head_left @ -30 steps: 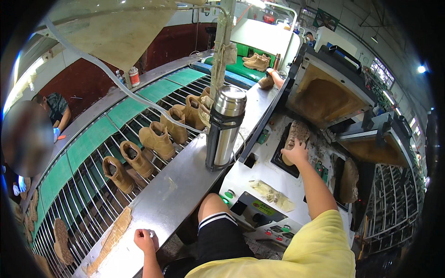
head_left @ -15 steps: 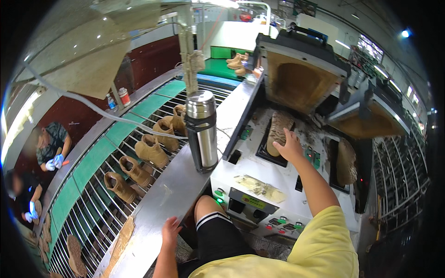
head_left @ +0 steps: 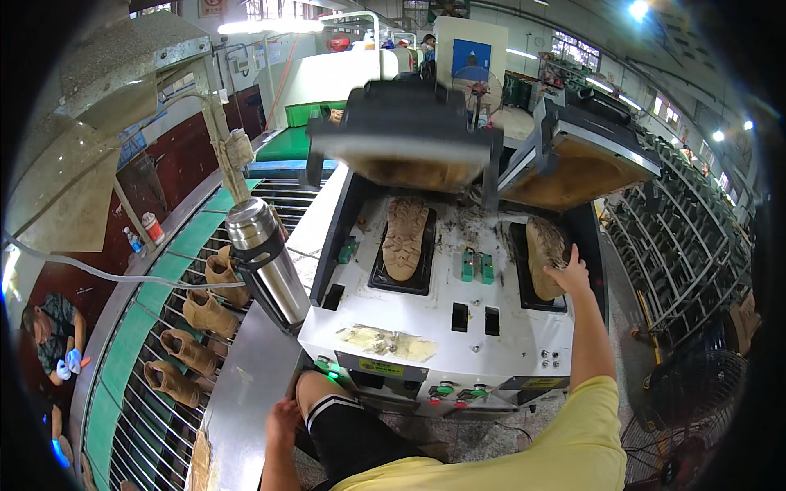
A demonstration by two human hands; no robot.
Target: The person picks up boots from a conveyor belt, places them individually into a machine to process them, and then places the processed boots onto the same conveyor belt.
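Item one, tan shoe sole (head_left: pixel 539 245): lying tread-up in the right-hand black tray (head_left: pixel 532 304) of a white machine (head_left: pixel 524 329), its toe-to-heel length running away from me; showing a paler, smoother left flank and darker, shadowed ridges to the right.

Item two, matching sole (head_left: pixel 404 237): lying in the left-hand tray (head_left: pixel 378 281), displaying chunky lugs, a waisted middle and an even dusty tan.

My right hand (head_left: pixel 571 276): spreading thumb and fingers at the right edge of item one, the thumb reaching over it; not closing around it.

My left hand (head_left: pixel 283 417): hovering near my knee (head_left: pixel 309 393), fingers curling; whether they are clenching anything, I cannot tell.

Adjacent: a steel flask (head_left: pixel 282 282) standing left of the machine; tan boots (head_left: pixel 190 352) resting on a barred rack (head_left: pixel 135 434).
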